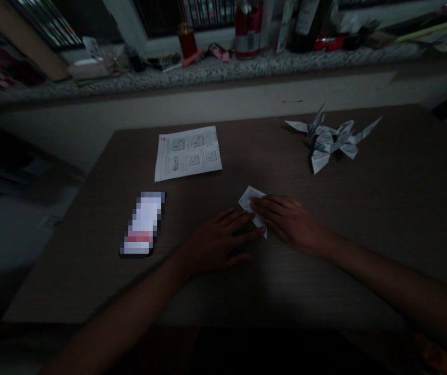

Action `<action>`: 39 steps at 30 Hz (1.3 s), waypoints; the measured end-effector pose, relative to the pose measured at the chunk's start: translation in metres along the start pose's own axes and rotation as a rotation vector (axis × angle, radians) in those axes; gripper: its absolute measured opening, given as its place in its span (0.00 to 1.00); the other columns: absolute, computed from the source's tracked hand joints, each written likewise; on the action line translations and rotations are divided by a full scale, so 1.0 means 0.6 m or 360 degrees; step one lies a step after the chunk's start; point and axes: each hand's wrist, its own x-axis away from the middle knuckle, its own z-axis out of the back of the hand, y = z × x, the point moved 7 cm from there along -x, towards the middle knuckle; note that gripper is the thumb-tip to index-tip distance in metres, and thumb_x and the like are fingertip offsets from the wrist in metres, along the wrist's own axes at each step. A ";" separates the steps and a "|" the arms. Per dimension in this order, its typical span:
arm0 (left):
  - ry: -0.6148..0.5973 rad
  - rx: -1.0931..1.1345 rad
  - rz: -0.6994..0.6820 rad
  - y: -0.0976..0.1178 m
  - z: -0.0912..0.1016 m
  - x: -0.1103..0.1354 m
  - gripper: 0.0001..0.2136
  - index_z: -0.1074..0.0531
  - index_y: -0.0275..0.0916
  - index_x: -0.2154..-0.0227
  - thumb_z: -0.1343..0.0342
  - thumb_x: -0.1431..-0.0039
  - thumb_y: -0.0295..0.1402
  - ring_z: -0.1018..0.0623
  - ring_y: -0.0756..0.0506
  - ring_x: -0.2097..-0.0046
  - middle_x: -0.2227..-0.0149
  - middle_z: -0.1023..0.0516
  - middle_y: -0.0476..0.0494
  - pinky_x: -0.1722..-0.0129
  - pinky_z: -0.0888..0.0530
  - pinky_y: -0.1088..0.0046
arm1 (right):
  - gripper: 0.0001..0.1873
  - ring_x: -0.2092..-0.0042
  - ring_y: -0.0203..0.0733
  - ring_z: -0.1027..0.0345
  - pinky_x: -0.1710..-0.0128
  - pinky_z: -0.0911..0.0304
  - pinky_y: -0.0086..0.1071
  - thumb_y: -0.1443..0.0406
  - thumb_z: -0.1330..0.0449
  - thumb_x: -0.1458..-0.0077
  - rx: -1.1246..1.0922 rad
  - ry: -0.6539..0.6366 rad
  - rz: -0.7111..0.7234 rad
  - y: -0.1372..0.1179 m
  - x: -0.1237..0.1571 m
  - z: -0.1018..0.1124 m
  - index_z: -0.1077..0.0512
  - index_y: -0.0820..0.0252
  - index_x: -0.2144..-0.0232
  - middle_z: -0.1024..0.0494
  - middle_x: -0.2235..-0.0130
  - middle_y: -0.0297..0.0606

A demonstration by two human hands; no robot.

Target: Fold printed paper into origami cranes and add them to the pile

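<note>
A small folded piece of printed paper [250, 194] lies flat on the brown table [192, 291], partly covered by my fingers. From the left, my left hand [223, 239] reaches over it, fingers stretched out and the tips touching its lower left edge. My right hand [292, 221] rests on the paper's right side with its fingers extended and pressing down. Further back on the right stand folded paper cranes [333, 138] made from printed paper. A flat printed sheet [188, 153] with small pictures lies at the back left.
A phone [143, 224] with a lit, blurred screen lies on the left of the table. Behind the table, a speckled stone sill [208, 70] holds a red can [248, 31], a dark bottle [305, 26], a small amber jar [187, 41] and clutter.
</note>
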 end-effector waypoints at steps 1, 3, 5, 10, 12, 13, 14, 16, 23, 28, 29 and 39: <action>0.0004 -0.0005 -0.0004 0.000 0.000 0.000 0.28 0.43 0.50 0.29 0.50 0.28 0.51 0.43 0.35 0.26 0.26 0.46 0.37 0.29 0.43 0.47 | 0.26 0.34 0.54 0.37 0.41 0.36 0.51 0.64 0.52 0.27 0.0004 -0.0004 0.0000 -0.001 0.000 0.000 0.41 0.55 0.29 0.33 0.31 0.43; 0.0007 -0.0010 -0.0006 0.001 0.000 -0.001 0.28 0.42 0.49 0.29 0.51 0.27 0.50 0.42 0.35 0.27 0.26 0.45 0.36 0.29 0.43 0.47 | 0.27 0.34 0.55 0.38 0.41 0.36 0.52 0.64 0.51 0.27 0.0003 -0.0019 -0.0004 -0.002 -0.001 0.000 0.41 0.55 0.29 0.33 0.31 0.43; 0.0013 -0.0003 -0.0004 0.003 0.001 -0.001 0.27 0.42 0.49 0.30 0.51 0.27 0.50 0.41 0.35 0.27 0.27 0.44 0.36 0.29 0.43 0.47 | 0.27 0.33 0.55 0.38 0.40 0.36 0.53 0.64 0.51 0.27 -0.0006 -0.0030 -0.0012 -0.002 -0.001 0.000 0.42 0.54 0.29 0.34 0.31 0.43; 0.0033 0.0015 0.0027 0.007 0.003 -0.003 0.27 0.40 0.48 0.30 0.50 0.27 0.49 0.40 0.34 0.28 0.28 0.40 0.36 0.30 0.40 0.48 | 0.28 0.33 0.55 0.39 0.40 0.38 0.53 0.63 0.51 0.27 0.0000 -0.0051 -0.0035 -0.001 0.000 -0.004 0.43 0.54 0.28 0.33 0.31 0.43; 0.0006 0.0037 0.0035 0.007 0.002 -0.003 0.28 0.41 0.46 0.29 0.50 0.27 0.49 0.38 0.35 0.28 0.29 0.38 0.36 0.31 0.37 0.50 | 0.27 0.34 0.55 0.38 0.39 0.38 0.52 0.63 0.51 0.27 0.0004 -0.0053 -0.0038 0.000 0.000 -0.006 0.41 0.55 0.29 0.33 0.31 0.43; -0.0005 0.0054 0.0030 0.007 0.002 -0.003 0.28 0.42 0.45 0.29 0.51 0.27 0.49 0.38 0.35 0.29 0.29 0.38 0.36 0.31 0.36 0.50 | 0.26 0.34 0.55 0.38 0.39 0.38 0.52 0.62 0.52 0.26 0.0002 -0.0053 -0.0036 0.000 0.000 -0.006 0.40 0.56 0.30 0.33 0.31 0.43; -0.0015 0.0075 0.0021 0.007 0.002 -0.002 0.28 0.42 0.44 0.29 0.51 0.27 0.48 0.37 0.35 0.29 0.29 0.38 0.36 0.32 0.35 0.51 | 0.26 0.34 0.55 0.39 0.39 0.38 0.52 0.62 0.52 0.26 -0.0002 -0.0053 -0.0033 0.000 0.000 -0.006 0.40 0.57 0.30 0.33 0.31 0.43; -0.0017 0.0121 -0.0002 0.007 0.005 -0.001 0.27 0.41 0.45 0.30 0.50 0.27 0.48 0.37 0.36 0.29 0.29 0.38 0.37 0.32 0.35 0.51 | 0.26 0.34 0.54 0.38 0.39 0.39 0.51 0.62 0.52 0.27 -0.0017 -0.0057 -0.0028 0.000 0.000 -0.006 0.39 0.58 0.30 0.33 0.31 0.43; 0.0052 0.0136 0.0053 0.004 0.010 -0.002 0.24 0.37 0.48 0.32 0.48 0.27 0.44 0.35 0.36 0.30 0.30 0.36 0.38 0.32 0.35 0.49 | 0.32 0.33 0.57 0.40 0.39 0.40 0.56 0.60 0.48 0.30 -0.0102 -0.0078 -0.0035 0.002 0.003 -0.003 0.46 0.56 0.27 0.36 0.30 0.45; 0.0047 0.0132 0.0044 -0.001 0.007 -0.004 0.22 0.35 0.44 0.33 0.51 0.25 0.43 0.34 0.38 0.30 0.31 0.35 0.39 0.32 0.35 0.53 | 0.39 0.33 0.61 0.42 0.39 0.41 0.57 0.56 0.42 0.35 -0.0130 -0.0078 -0.0013 0.002 0.007 -0.004 0.48 0.57 0.27 0.37 0.29 0.48; 0.0039 0.0136 0.0051 -0.003 0.007 -0.004 0.23 0.36 0.43 0.32 0.52 0.25 0.42 0.34 0.39 0.30 0.31 0.35 0.39 0.31 0.36 0.54 | 0.40 0.33 0.61 0.42 0.39 0.41 0.57 0.56 0.42 0.35 -0.0121 -0.0084 -0.0012 0.002 0.007 -0.004 0.47 0.58 0.27 0.37 0.29 0.48; 0.0042 0.0119 0.0302 -0.059 0.016 0.001 0.23 0.44 0.45 0.29 0.63 0.21 0.38 0.42 0.46 0.27 0.28 0.39 0.47 0.26 0.48 0.56 | 0.39 0.32 0.61 0.43 0.38 0.42 0.57 0.57 0.42 0.35 -0.0140 -0.0103 -0.0015 0.002 0.007 -0.004 0.47 0.59 0.27 0.36 0.30 0.49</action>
